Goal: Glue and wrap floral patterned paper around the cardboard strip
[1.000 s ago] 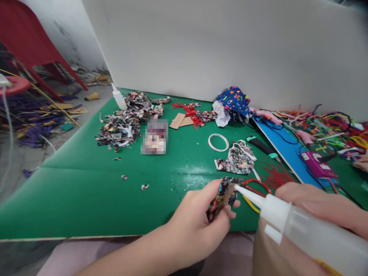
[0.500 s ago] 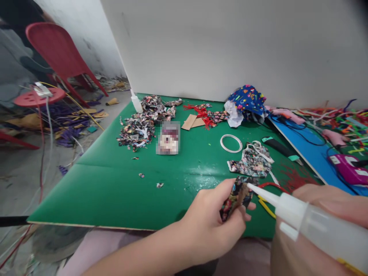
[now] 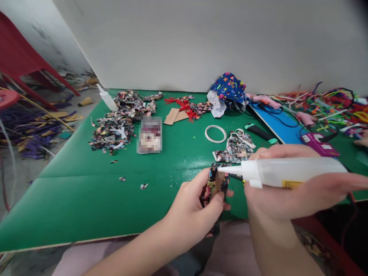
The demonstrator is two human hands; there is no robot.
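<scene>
Left hand (image 3: 191, 214) pinches a fabric piece (image 3: 214, 184); right hand (image 3: 283, 191) grips a glue bottle (image 3: 284, 172) whose hard squeeze could flood fingers

No readable text, yellow label on glue bottle (image 3: 287, 172) too blurred to read

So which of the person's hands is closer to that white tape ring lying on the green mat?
The right hand, holding the glue bottle, lies below and right of the tape ring. The left hand, pinching the patterned fabric piece, sits farther below it.
</scene>
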